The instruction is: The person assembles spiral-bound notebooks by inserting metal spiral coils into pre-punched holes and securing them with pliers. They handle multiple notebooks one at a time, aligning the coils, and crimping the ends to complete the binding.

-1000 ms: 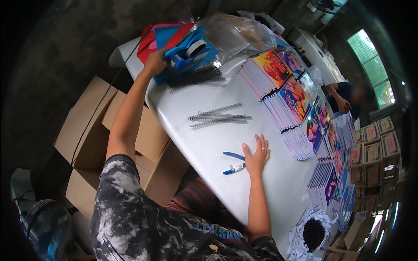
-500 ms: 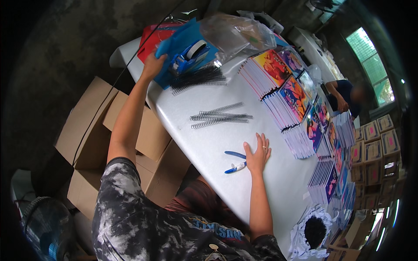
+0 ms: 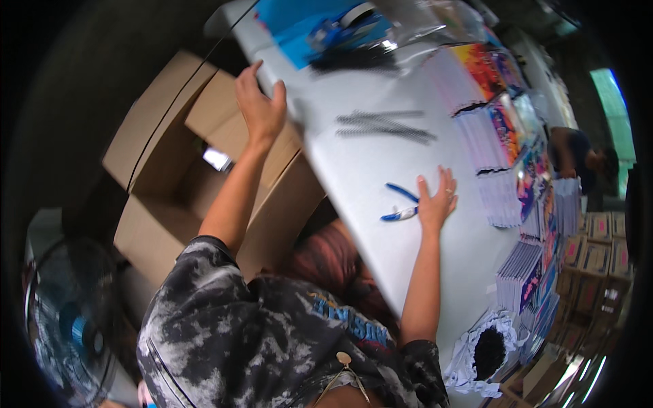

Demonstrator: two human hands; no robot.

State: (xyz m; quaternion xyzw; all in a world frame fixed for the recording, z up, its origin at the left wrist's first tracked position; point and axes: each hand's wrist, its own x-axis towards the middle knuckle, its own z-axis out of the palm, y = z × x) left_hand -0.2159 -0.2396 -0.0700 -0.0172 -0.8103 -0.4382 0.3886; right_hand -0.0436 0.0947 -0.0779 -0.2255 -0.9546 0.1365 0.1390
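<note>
My left hand (image 3: 262, 105) rests on the near edge of the white table (image 3: 354, 170), fingers apart and holding nothing. My right hand (image 3: 435, 200) lies flat on the table top with its fingers spread. Its thumb is right beside blue-handled pliers (image 3: 401, 205). A few black spiral binding wires (image 3: 384, 126) lie loose between my two hands. At the far left end sits a pile of blue sheets (image 3: 306, 30) with dark combs and a clear plastic bag on it.
Stacks of colourful notebooks (image 3: 493, 126) line the table's far side. Open cardboard boxes (image 3: 170, 149) stand on the floor under my left arm, with a fan (image 3: 68, 319) lower left. Another person (image 3: 585, 155) works at the far right near small cartons (image 3: 602, 245).
My left hand has let go of the blue pile at the table's end and drawn back to the near edge. My right hand stays flat by the pliers. The view has shifted closer.
</note>
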